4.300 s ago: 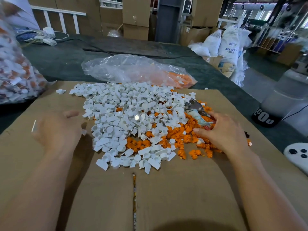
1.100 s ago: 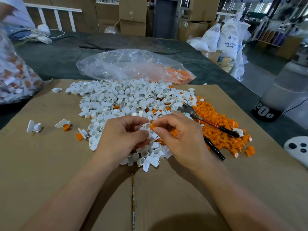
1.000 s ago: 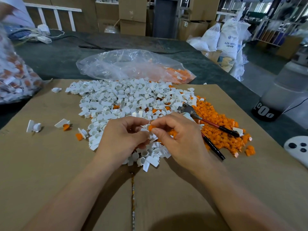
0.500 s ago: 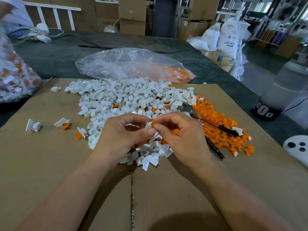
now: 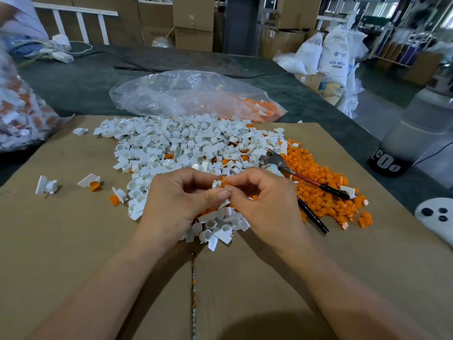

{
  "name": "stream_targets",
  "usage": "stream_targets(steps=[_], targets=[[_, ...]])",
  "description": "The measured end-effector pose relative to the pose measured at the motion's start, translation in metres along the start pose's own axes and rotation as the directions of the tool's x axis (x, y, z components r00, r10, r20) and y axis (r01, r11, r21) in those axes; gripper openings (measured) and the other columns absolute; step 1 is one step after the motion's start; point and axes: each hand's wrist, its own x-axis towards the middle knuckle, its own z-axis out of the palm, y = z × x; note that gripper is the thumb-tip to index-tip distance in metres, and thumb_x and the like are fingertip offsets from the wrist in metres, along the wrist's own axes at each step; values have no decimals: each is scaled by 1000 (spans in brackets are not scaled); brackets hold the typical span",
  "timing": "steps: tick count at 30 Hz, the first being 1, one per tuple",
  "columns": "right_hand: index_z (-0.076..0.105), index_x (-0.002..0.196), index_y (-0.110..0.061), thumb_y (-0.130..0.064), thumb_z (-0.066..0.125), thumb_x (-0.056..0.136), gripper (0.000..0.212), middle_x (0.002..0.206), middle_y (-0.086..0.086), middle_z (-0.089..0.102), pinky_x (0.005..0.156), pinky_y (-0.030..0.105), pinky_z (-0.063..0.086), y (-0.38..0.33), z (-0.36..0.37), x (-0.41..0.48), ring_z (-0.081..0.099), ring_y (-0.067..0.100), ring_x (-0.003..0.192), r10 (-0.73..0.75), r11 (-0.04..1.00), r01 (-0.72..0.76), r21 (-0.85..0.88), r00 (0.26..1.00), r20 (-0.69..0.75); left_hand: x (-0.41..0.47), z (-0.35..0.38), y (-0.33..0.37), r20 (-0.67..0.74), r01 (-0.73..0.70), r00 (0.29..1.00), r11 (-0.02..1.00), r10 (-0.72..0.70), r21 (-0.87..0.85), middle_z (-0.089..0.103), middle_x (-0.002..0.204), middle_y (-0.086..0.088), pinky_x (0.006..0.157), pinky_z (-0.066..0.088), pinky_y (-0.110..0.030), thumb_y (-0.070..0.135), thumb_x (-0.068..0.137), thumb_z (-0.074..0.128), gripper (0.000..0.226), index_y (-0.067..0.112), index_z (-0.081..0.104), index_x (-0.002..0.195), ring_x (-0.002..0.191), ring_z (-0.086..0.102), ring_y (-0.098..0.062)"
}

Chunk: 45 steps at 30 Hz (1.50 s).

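Between the two grips, head view: left hand (image 5: 176, 204) pinches a white piece (image 5: 216, 184), right hand (image 5: 264, 204) pinches an orange plug (image 5: 224, 183) against it. Both grips are clamped, parts touching, held just above the near edge of the white pile (image 5: 186, 146). Risks: the plug is mostly hidden by fingertips, so a skewed push could cock it or pop it out. A drop lands straight below in the mixed heap, lost among lookalikes. Pliers (image 5: 304, 179) lie just right of the right grip on the orange pile (image 5: 318, 192); a wrist sweep could snag the handles and scatter plugs off the cardboard (image 5: 73, 241). Containers: clear bag (image 5: 191, 94) beyond the grip, flat on the desk (image 5: 85, 77), orange plugs in its right end, otherwise near empty. Second bag (image 5: 17, 114) far left of the grip, packed with white-and-orange parts, partly out of frame.
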Motion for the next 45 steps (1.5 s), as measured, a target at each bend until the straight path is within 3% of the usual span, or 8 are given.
stream_targets(steps=[7,10,15,21,28,32,36,45], targets=[[67,80,-24,-9,70,78,15,73,-17,65,67,16,53,6,-7,2,65,0,71,128,984,-139,115,987,99,1,0,-2,24,-5,1000,999,4,53,71,63,2,52,48,-10,23,50,74,21,20,70,71,55,65,-3],[71,86,-20,-9,71,78,14,75,-20,63,65,12,51,5,-6,1,64,0,73,70,994,-76,83,995,74,1,-1,-4,60,-14,998,1000,13,17,72,65,4,54,49,-10,21,57,70,19,19,71,76,59,67,-4],[71,98,-15,-15,70,75,23,75,-11,63,66,20,49,1,-6,2,59,8,75,-116,993,115,22,992,48,3,-3,-9,104,109,990,983,-94,-148,71,71,-14,60,54,-20,30,63,66,28,12,77,82,58,63,-15],[70,102,-8,-16,68,75,28,83,4,72,71,34,55,4,-6,1,67,12,75,-121,993,121,17,991,56,4,-6,-5,186,176,972,971,-145,-164,72,73,-12,56,52,-17,19,63,64,20,12,77,77,64,67,-15],[66,105,-4,-7,71,75,31,90,5,72,72,19,55,8,-5,-1,68,6,76,-21,995,12,103,996,83,3,-7,-4,191,110,976,994,-107,-4,74,79,-8,60,53,-16,5,84,59,26,22,77,79,72,70,-16],[68,103,-8,-9,72,74,29,92,4,72,78,23,55,7,-5,-1,68,6,83,25,991,-38,125,994,102,3,-7,-3,214,104,972,995,-99,-11,74,83,-6,62,53,-16,9,81,59,24,27,76,83,74,70,-16],[68,103,-13,-11,71,73,30,95,3,72,77,16,53,7,-7,0,66,1,86,64,980,-87,179,989,131,1,-6,-3,213,99,973,994,-88,-40,75,85,-3,63,54,-17,18,72,60,23,25,76,87,75,71,-19],[64,104,-10,-6,72,72,34,89,4,72,77,21,54,8,-3,-1,67,5,82,19,979,-44,198,992,125,1,-7,-3,137,66,987,993,-79,101,74,73,-5,57,56,-22,2,83,61,27,26,73,86,62,69,-15]])
